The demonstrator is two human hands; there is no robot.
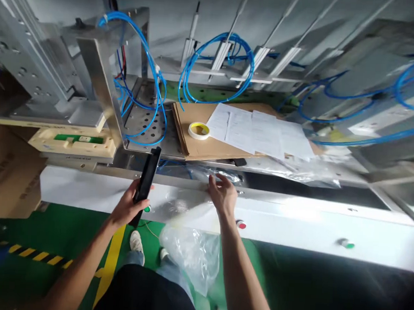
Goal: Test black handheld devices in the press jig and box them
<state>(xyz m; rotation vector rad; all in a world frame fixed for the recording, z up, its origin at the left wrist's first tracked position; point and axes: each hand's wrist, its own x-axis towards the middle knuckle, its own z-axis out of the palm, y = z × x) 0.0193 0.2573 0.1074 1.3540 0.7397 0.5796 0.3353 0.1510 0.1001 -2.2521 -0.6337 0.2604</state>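
A long black bar-shaped part (147,182) is gripped by my left hand (131,204), fingers wrapped round its lower half, in front of the machine's white front edge. My right hand (223,194) is over that edge, fingers curled and thumb near the index finger; whether something thin is pinched there is too small to tell. A clear plastic bag (195,255) hangs below, to the left of my right forearm. More clear plastic (216,173) lies just behind my right fingertips.
Cardboard (228,149) bears a tape roll (199,131) and white papers (259,130). Blue hoses (186,81) loop above it. A cream fixture (73,142) sits at the left. A red button (241,225) and green buttons (350,245) stick out from the white front.
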